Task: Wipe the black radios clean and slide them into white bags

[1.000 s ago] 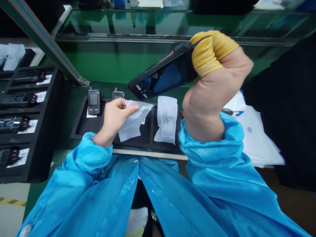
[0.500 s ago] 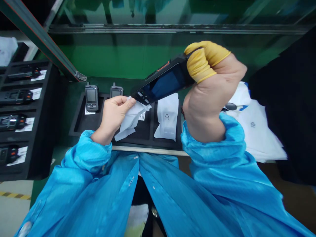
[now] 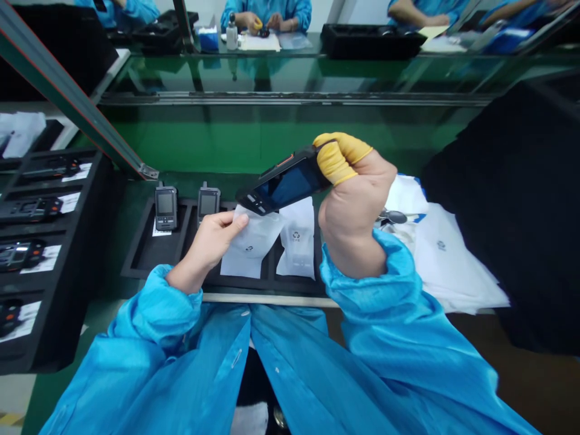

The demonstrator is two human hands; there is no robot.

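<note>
My right hand [image 3: 356, 193], with yellow finger cots on thumb and forefinger, grips a black handheld radio [image 3: 290, 181] by its upper end. The radio is tilted, screen towards me, its keypad end low on the left. Between thumb and fingers of my left hand [image 3: 217, 238] is the edge of a white plastic bag [image 3: 247, 248] with a recycling mark. The radio's lower end is at the bag's mouth; I cannot tell how far inside it is. Below lies a black foam tray [image 3: 138, 257] holding two upright radios [image 3: 166, 208] and a bagged item [image 3: 296, 241].
To the left stands a black tray [image 3: 86, 290] with several radios and white labels. White bags [image 3: 453, 260] are stacked at the right, beside a large black cloth-like shape [image 3: 512, 199]. Beyond the glass partition [image 3: 290, 96], co-workers in blue sleeves [image 3: 294, 12] handle small parts.
My right hand has brought the radio left, closer to the bag. The bag has spread out flatter beneath it. The view has tilted up, bringing co-workers into sight.
</note>
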